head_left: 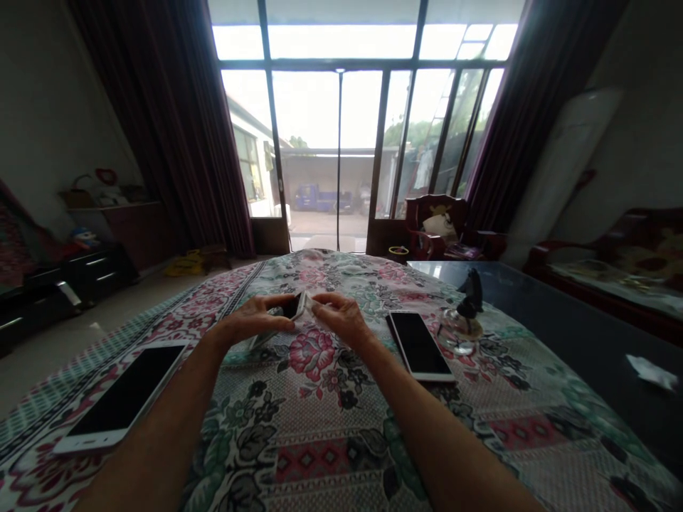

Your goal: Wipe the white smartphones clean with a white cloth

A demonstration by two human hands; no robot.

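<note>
My left hand (259, 316) grips a smartphone (293, 306) with a dark screen and a pale edge, held tilted just above the flowered tablecloth. The fingers of my right hand (339, 311) are pinched on a small piece of white tissue (309, 310), which touches the phone's right end. Below my left hand lies a pale, see-through item (261, 340), partly hidden, its kind unclear. To the right, a white phone (420, 346) lies face up beside a clear spray bottle (459, 331) with a black nozzle. Another white phone (125, 398) lies near my left forearm.
The patterned tablecloth (320, 427) covers the table. A dark glossy surface (538, 302) adjoins it on the right, with a crumpled white tissue (652, 372) on it. Beyond stand a carved wooden chair (435, 206), glass doors (325, 156) and dark curtains (176, 128).
</note>
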